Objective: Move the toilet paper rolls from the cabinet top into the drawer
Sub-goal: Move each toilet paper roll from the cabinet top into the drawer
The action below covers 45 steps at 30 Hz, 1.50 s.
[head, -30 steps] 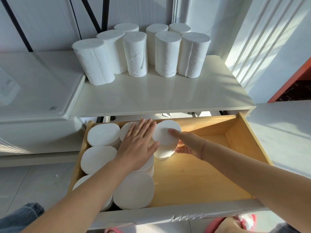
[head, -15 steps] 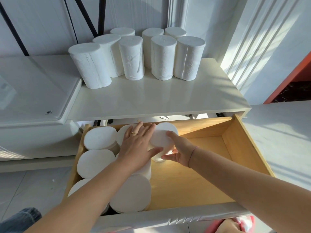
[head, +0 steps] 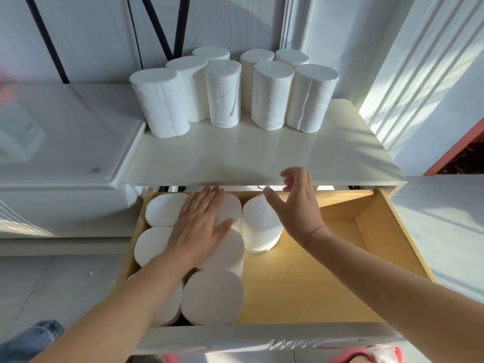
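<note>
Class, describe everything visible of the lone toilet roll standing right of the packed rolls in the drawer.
The white soft paper toilet roll is a plain cylinder standing upright on the light wooden drawer floor, near the back. Its flat round top shows no core hole. It stands close beside the packed white rolls. The right hand is spread above its top; contact is unclear.

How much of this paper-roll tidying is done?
Roughly half. Seven rolls stand in the drawer. The left hand rests flat on them; the right hand hovers open beside the rightmost roll, holding nothing. Eight rolls wait on the cabinet top.
</note>
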Motion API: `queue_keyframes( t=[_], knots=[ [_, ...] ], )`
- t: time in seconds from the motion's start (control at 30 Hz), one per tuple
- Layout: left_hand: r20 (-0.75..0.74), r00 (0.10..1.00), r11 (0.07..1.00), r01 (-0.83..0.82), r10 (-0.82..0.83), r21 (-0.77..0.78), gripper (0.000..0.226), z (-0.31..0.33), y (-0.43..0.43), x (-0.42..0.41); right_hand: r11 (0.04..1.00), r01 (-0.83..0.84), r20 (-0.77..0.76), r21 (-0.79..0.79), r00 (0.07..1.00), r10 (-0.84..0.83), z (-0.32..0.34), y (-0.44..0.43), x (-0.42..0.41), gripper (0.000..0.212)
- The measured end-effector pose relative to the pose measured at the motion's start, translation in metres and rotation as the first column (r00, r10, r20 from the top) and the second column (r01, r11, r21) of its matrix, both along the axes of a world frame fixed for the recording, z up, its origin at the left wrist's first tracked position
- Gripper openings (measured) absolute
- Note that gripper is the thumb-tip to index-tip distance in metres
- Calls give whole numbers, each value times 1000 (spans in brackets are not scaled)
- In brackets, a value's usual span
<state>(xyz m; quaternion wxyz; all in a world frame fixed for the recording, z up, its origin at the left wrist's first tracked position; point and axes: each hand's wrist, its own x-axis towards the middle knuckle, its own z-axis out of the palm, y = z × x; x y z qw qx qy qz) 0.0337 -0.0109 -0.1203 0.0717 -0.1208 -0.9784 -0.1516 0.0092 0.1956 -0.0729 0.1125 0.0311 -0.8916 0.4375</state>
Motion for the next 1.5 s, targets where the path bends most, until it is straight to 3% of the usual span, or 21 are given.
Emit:
queue_keyframes(
  t=[0.2, 0.33, 0.47, 0.7, 0.87, 1.07, 1.3, 1.5],
  knots=[
    [7, 997, 996, -77, 78, -48, 64, 4, -34, 10, 962, -250, -16, -111, 968, 250, 18, -91, -53, 70],
    [-94, 982, 979, -172, 162, -109, 67, 9, -46, 10, 945, -286, 33, -157, 955, 295, 25, -146, -105, 86],
    [-84, 980, 971, -193, 183, -141, 75, 3, -61, 1, 926, -340, 65, -164, 933, 354, 25, -184, -146, 98],
    [-100, 976, 978, -199, 193, -62, 72, -6, -67, -9, 902, -299, 67, -312, 940, 335, 19, -211, -188, 102],
    [-116, 974, 977, -205, 197, -61, 70, -8, -67, -8, 901, -290, 46, -323, 946, 321, 15, -210, -204, 90],
    [-114, 973, 975, -210, 201, -71, 70, -8, -66, -9, 809, -384, 89, -446, 880, 467, 23, -209, -214, 92],
    [-105, 974, 975, -209, 200, -75, 71, -7, -64, -8, 788, -466, 80, -401, 840, 537, 29, -206, -197, 92],
    [-100, 971, 959, -232, 218, -161, 73, -4, -61, -5, 756, -521, 73, -397, 803, 591, 33, -152, -140, 87]
  ],
)
